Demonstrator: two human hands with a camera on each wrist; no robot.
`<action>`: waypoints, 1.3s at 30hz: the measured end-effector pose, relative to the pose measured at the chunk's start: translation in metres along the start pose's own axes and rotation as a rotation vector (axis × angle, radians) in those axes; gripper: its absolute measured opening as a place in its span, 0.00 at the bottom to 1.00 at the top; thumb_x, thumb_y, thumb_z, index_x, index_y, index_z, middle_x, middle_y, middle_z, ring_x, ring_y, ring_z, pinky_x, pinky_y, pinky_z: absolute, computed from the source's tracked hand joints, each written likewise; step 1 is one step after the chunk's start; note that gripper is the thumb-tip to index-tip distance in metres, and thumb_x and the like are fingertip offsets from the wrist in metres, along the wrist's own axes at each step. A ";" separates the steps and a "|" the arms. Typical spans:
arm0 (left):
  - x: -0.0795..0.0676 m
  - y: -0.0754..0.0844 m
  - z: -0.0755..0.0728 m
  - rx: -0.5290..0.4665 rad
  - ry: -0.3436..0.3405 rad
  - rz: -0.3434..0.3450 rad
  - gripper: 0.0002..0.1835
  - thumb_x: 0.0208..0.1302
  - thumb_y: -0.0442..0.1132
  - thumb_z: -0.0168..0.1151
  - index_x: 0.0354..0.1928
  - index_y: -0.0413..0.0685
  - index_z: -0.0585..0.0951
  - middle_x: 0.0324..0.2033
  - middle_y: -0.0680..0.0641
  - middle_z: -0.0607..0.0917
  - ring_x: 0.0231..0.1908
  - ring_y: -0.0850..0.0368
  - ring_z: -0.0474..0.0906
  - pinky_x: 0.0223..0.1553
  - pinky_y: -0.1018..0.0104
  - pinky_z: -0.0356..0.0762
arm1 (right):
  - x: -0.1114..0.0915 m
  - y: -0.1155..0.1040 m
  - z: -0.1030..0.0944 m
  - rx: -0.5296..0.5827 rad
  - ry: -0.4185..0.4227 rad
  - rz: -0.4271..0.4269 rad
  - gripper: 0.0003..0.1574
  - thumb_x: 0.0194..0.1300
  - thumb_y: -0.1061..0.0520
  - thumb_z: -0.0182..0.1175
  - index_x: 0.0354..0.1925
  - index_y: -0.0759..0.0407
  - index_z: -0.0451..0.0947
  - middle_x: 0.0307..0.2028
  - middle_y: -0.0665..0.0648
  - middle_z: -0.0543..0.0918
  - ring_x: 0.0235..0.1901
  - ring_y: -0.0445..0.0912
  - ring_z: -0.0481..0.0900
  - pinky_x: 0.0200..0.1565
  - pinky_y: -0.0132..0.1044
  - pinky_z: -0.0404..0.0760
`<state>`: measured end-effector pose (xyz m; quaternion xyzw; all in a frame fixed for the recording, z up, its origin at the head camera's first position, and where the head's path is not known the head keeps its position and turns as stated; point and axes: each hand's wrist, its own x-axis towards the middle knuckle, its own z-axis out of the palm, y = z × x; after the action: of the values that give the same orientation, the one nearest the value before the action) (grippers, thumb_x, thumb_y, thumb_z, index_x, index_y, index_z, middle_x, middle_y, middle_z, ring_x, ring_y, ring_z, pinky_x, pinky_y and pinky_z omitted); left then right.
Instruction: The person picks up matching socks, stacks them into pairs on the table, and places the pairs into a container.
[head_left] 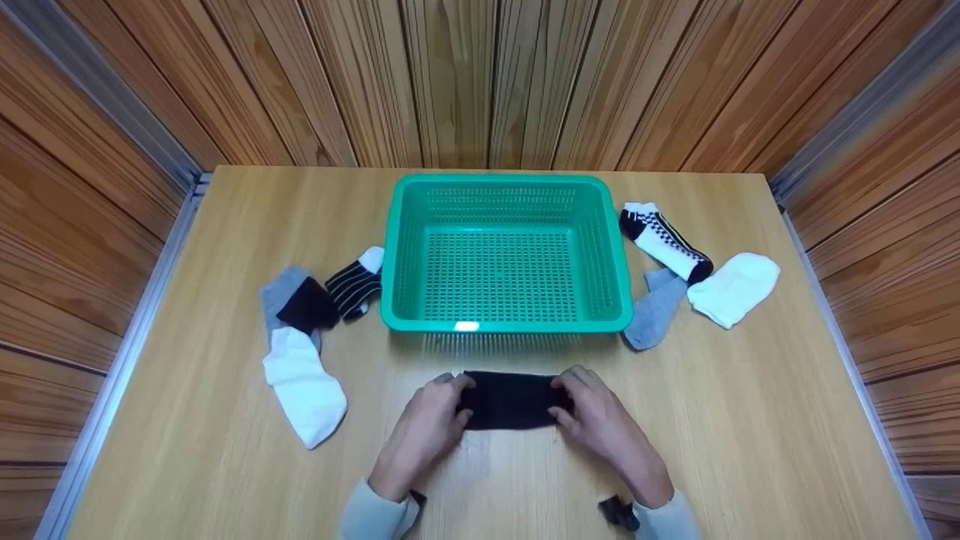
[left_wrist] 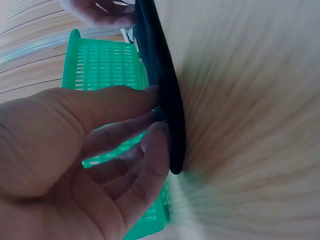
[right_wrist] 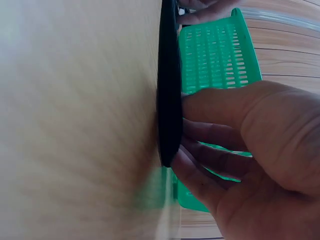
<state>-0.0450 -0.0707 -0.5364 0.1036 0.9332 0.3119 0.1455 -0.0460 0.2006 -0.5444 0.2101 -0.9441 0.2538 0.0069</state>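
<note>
A black sock, folded into a flat rectangle, lies crosswise on the table in front of the basket. My left hand pinches its left end between thumb and fingers. At its right end, my right hand pinches it the same way. Both wrist views show the fabric edge-on, a thin dark band beside the left fingers and a similar dark strip beside the right ones. Some fingertips are hidden behind the sock.
A green plastic basket stands just beyond the hands. To its left lie a striped sock, a grey-and-black sock and a white sock. To its right are a checkered sock, a grey sock and another white sock. Wooden walls surround the table.
</note>
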 end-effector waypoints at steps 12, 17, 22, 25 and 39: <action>0.002 0.003 -0.006 0.001 -0.041 -0.018 0.20 0.70 0.35 0.68 0.62 0.42 0.81 0.56 0.40 0.86 0.59 0.47 0.85 0.59 0.50 0.84 | 0.012 -0.017 -0.012 -0.056 -0.074 0.010 0.19 0.61 0.62 0.75 0.49 0.64 0.81 0.44 0.58 0.84 0.46 0.50 0.83 0.49 0.46 0.84; -0.002 0.004 -0.012 -0.013 -0.007 0.007 0.19 0.70 0.37 0.69 0.61 0.44 0.82 0.53 0.41 0.88 0.53 0.50 0.87 0.55 0.53 0.86 | 0.020 -0.029 -0.015 0.001 -0.049 0.045 0.14 0.65 0.58 0.73 0.46 0.59 0.81 0.41 0.54 0.82 0.39 0.45 0.81 0.41 0.39 0.83; -0.003 0.001 -0.023 -0.022 0.029 -0.014 0.17 0.69 0.39 0.70 0.57 0.47 0.83 0.41 0.47 0.87 0.35 0.59 0.81 0.40 0.62 0.84 | 0.029 -0.040 -0.016 0.079 -0.035 0.031 0.11 0.68 0.57 0.71 0.45 0.58 0.81 0.39 0.52 0.82 0.38 0.46 0.83 0.40 0.36 0.83; -0.004 -0.002 -0.030 -0.042 0.056 -0.066 0.13 0.71 0.42 0.68 0.54 0.49 0.84 0.35 0.51 0.84 0.31 0.61 0.76 0.35 0.67 0.78 | 0.036 -0.046 -0.014 0.117 -0.032 -0.003 0.09 0.69 0.56 0.70 0.44 0.57 0.82 0.39 0.51 0.83 0.38 0.46 0.84 0.40 0.36 0.83; -0.016 -0.051 -0.062 -0.221 0.349 -0.185 0.11 0.79 0.40 0.56 0.58 0.47 0.77 0.37 0.48 0.86 0.33 0.58 0.80 0.34 0.70 0.77 | 0.076 -0.091 0.026 0.237 -0.105 -0.170 0.05 0.73 0.58 0.65 0.42 0.59 0.82 0.39 0.53 0.86 0.38 0.42 0.84 0.41 0.27 0.84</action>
<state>-0.0559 -0.1495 -0.5171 -0.0544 0.9099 0.4108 0.0205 -0.0761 0.0870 -0.5143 0.3014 -0.8855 0.3507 -0.0460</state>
